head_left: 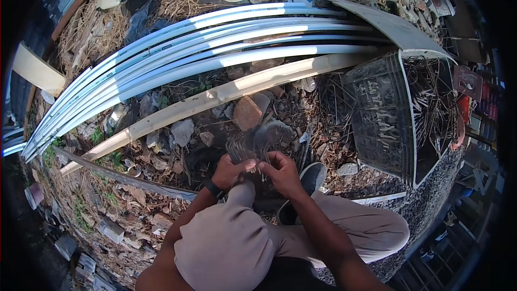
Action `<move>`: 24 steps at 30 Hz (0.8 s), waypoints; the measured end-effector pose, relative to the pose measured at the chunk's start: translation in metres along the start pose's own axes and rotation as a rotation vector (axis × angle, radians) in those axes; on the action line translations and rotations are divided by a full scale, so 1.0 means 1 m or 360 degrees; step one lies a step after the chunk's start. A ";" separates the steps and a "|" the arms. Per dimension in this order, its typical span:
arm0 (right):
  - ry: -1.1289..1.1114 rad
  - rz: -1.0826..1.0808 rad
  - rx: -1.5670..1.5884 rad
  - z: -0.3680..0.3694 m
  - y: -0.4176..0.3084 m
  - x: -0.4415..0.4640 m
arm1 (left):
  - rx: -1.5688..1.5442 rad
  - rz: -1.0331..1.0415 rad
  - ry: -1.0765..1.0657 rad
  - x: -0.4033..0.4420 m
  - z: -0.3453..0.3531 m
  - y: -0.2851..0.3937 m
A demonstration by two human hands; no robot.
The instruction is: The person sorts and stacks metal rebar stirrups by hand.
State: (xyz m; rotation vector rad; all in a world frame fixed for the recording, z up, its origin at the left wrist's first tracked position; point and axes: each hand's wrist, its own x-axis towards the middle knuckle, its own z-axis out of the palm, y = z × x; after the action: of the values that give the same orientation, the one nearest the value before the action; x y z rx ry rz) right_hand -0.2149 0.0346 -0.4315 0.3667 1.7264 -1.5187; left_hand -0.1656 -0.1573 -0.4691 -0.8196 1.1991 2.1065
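Above my bent knee, my left hand point(231, 170) is closed around a small bundle of thin bent metal wires point(235, 151), their curved ends fanning up past the fingers. Close beside it, my right hand point(281, 173) pinches what looks like one such bent wire point(265, 156) between thumb and fingers. The two hands nearly touch at the thumbs. The far ends of the wires blur into the dark ground behind them. A dark band circles my left wrist.
Long white-blue pipes point(215, 37) and a cream pipe point(177, 112) lie across the rubble ahead. On the right, a dark crate point(379, 121) lies tipped, with a tangle of thin rods point(428, 102) inside. Stones point(247, 113) and a thin strip point(129, 177) are near my knees.
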 end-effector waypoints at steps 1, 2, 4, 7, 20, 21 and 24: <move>0.0018 -0.0018 -0.0019 0.000 0.002 0.000 | -0.0006 0.0003 0.0015 0.000 0.001 0.000; -0.0024 0.0002 0.0026 0.001 0.004 0.000 | 0.0023 0.0015 0.0017 0.000 -0.001 -0.003; -0.0109 0.0039 0.0116 0.005 0.002 0.000 | 0.0081 0.0040 0.0019 0.001 -0.003 -0.008; -0.0120 0.0118 -0.0168 0.003 0.017 0.003 | 0.0205 0.0018 0.0061 0.002 -0.004 -0.010; -0.0009 0.0099 0.0252 -0.006 0.006 0.008 | 0.0147 0.0054 -0.0034 -0.002 -0.002 -0.004; -0.0017 0.0035 0.0257 -0.003 0.011 0.010 | 0.0172 0.0044 -0.0030 -0.002 -0.002 -0.005; -0.0026 -0.0113 0.0250 0.006 0.017 0.012 | 0.0203 0.0033 -0.0066 -0.004 -0.004 -0.003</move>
State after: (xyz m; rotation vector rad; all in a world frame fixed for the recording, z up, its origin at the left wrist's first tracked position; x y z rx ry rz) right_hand -0.2092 0.0301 -0.4521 0.3753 1.6275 -1.7101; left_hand -0.1599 -0.1601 -0.4697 -0.7063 1.3098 2.0298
